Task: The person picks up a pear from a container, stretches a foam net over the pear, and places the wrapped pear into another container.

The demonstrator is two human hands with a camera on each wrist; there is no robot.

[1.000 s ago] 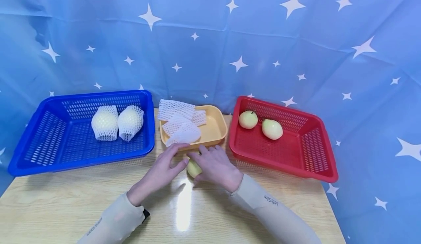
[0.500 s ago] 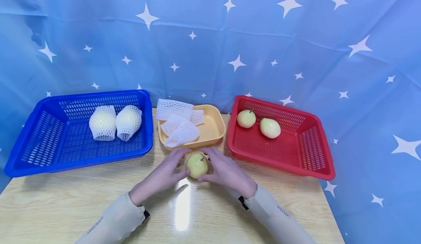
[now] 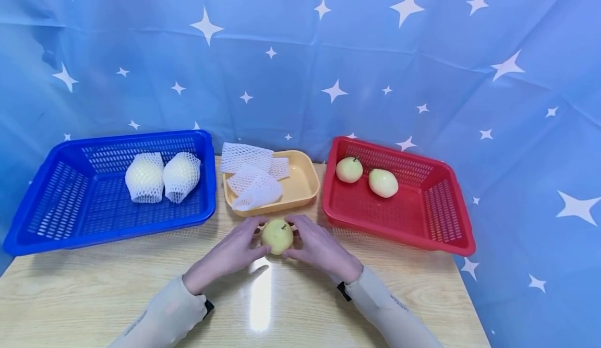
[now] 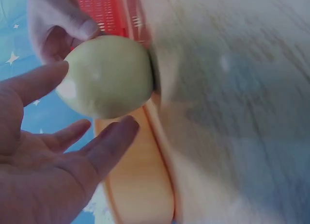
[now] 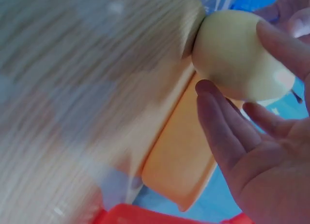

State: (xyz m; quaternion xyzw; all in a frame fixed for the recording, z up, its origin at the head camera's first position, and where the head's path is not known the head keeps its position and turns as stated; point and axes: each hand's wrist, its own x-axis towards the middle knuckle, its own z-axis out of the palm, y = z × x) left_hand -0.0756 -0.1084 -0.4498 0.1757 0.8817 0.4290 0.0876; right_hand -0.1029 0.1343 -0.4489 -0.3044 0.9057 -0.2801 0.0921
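The head view is bright and evenly lit from above, with a white glare streak on the desk (image 3: pixel 263 296) near the sleeves. Straight lines bow toward its edges. Both wrist views are soft, their wood grain smeared by motion blur.

Left hand (image 3: pixel 231 254) and right hand (image 3: pixel 318 249) cupping pear (image 3: pixel 277 236) on table (image 3: pixel 94 296), yellow tray (image 3: pixel 307 186) with foam nets (image 3: pixel 251 177) just behind, blue basket (image 3: pixel 56 207) holding two netted pears (image 3: pixel 161 177), red basket (image 3: pixel 422 217) holding two bare pears (image 3: pixel 367 176)
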